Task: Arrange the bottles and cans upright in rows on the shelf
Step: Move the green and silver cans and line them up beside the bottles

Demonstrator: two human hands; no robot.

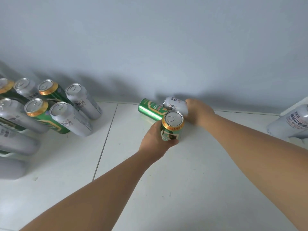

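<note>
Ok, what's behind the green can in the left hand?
Two cans lying flat: a green can and a silver can, gripped by the right hand. Their near ends are hidden.

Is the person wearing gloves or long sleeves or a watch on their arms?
No. Both arms are bare as far as the picture shows, with no sleeves in view. The left hand and right hand have no gloves, and no watch, bracelet or ring is visible.

Single head-worn wide-angle view, angled forward and down, close over the white shelf (150, 189) toward the wall (166, 47).
</note>
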